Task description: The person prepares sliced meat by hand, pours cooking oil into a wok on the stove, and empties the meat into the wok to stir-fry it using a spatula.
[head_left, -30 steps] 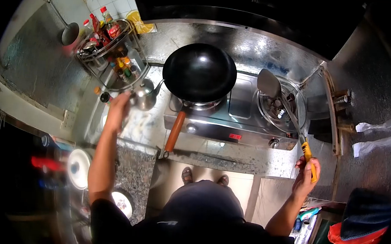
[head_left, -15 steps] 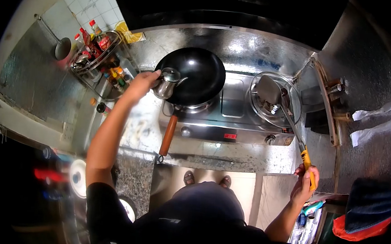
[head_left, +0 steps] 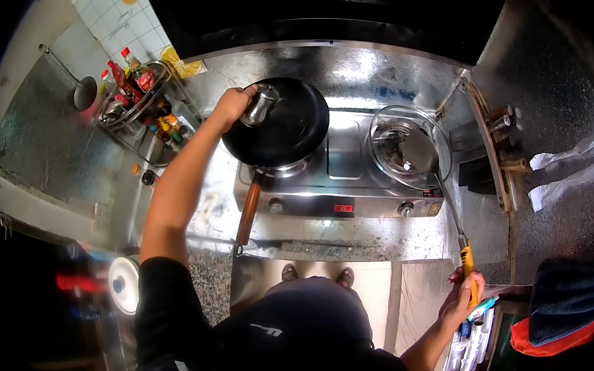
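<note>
A small shiny metal pot [head_left: 261, 107] is gripped by my left hand [head_left: 233, 105], which holds it over the left part of a black wok [head_left: 295, 126]. The wok sits on the left burner of a steel gas stove [head_left: 344, 168], its wooden handle [head_left: 248, 213] toward me. My right hand [head_left: 464, 296] is closed round the yellow handle of a spatula [head_left: 454, 212]. The spatula's broad metal blade is above the glass lid [head_left: 375, 162] on the right side of the stove.
A rack [head_left: 132, 118] of bottles stands at the left, with a ladle [head_left: 85, 92] hanging beyond it. A dark range hood [head_left: 322, 42] overhangs the back. Wooden-edged shelving [head_left: 488, 148] is at the right. A white lid [head_left: 124, 285] lies at lower left.
My left hand took hold of the metal pot beside the stove and carried it up and right over the wok. The spatula has shifted slightly, its blade now farther right over the glass lid.
</note>
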`<state>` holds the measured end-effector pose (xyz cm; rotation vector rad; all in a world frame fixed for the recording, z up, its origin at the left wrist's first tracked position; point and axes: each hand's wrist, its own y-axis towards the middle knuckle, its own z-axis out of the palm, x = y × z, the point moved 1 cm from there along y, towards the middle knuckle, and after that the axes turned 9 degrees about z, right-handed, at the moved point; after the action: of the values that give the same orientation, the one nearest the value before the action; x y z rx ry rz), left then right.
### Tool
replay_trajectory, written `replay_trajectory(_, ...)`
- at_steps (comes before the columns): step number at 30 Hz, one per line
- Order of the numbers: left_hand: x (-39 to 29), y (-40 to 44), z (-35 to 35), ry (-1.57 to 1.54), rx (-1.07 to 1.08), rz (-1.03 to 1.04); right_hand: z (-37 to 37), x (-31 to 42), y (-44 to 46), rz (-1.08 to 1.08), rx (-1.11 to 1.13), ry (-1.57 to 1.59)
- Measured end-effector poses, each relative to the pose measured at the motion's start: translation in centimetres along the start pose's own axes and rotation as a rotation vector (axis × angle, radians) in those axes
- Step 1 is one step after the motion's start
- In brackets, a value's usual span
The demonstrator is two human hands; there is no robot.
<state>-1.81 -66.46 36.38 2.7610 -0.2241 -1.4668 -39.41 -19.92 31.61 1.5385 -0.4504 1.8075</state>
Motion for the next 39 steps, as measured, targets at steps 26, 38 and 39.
replay_trajectory(26,-0.7,-7.3,-3.2,0.033,0.07,-0.059,1.5,-0.3,2.0,-0.01,0.147,0.075)
replay_trajectory(38,-0.7,-0.7,-1.6,0.202,-0.104,-0.023,-0.1,0.5,0.1,-0.031,0.075,0.027)
replay_trajectory(39,-1.0,-0.6,-2.1,0.262,-0.122,-0.022,-0.1,0.5,0.0,-0.026,0.076,0.026)
